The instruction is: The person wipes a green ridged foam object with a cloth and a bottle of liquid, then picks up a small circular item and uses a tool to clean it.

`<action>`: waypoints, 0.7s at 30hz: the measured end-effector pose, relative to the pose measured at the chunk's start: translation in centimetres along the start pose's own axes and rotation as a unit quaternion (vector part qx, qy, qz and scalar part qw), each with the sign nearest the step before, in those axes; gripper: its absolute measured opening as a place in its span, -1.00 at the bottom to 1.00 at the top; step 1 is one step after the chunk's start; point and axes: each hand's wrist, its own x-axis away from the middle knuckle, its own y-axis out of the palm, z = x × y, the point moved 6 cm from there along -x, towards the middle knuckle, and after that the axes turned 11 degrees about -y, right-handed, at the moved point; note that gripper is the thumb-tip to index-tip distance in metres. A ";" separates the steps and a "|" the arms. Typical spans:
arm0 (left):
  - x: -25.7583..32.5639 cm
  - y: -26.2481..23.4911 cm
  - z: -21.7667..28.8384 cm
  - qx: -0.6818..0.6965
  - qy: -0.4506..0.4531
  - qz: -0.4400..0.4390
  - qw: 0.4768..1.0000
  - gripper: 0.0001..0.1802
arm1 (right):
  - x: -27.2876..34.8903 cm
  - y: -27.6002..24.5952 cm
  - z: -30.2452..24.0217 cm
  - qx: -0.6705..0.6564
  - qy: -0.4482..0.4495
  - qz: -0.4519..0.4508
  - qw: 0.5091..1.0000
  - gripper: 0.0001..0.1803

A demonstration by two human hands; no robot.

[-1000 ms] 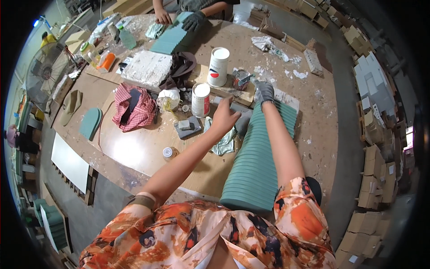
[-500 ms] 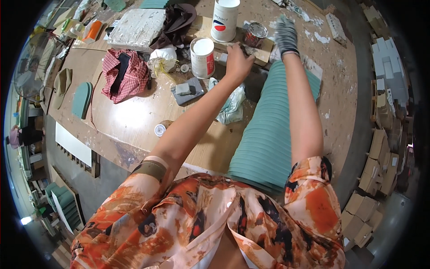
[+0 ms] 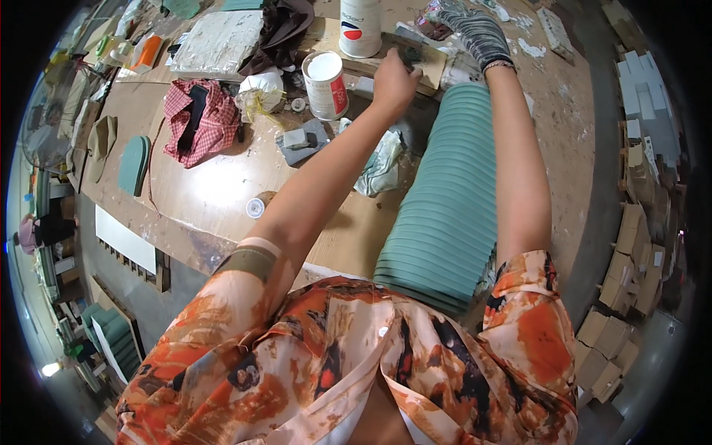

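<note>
My bare left hand [image 3: 396, 80] is closed at the wooden board [image 3: 432, 59]. Whatever its fingers hold is hidden; a dark patch lies just beyond them. My right hand [image 3: 478, 37], in a grey striped knit glove, grips a small reddish tin [image 3: 434, 21] beyond the board. A long row of green, sole-like foam sheets [image 3: 437, 178] stands packed on edge between my forearms. Left of my left hand are a tall white can [image 3: 360, 30] and a shorter white can [image 3: 325, 85] with a red panel, its top showing white.
A crumpled pale cloth [image 3: 380, 163], a grey block [image 3: 297, 141], a red checked cloth [image 3: 199, 122] and loose green soles [image 3: 134, 165] lie on the stained table [image 3: 297, 237]. A white-smeared slab [image 3: 220, 44] is at the back left. Cardboard boxes [image 3: 623, 256] stand on the right.
The tin has moved off the board, away from me, in my gloved right hand, which came over from beside it. My left hand stays by the board. The view has shifted slightly.
</note>
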 end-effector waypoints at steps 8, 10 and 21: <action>-2.2 1.0 0.7 -0.097 -0.001 0.058 0.994 -0.59 | 3.5 0.6 0.5 0.081 0.204 0.020 0.975 -0.13; -1.4 0.0 -0.3 -0.038 -0.004 0.087 0.995 -0.58 | 2.1 2.3 -1.6 0.032 0.014 0.042 0.998 -0.32; 21.0 -9.1 -1.7 0.100 -0.064 -0.153 0.981 -0.61 | 13.5 -1.9 -2.6 -0.190 -0.020 0.091 0.977 -0.45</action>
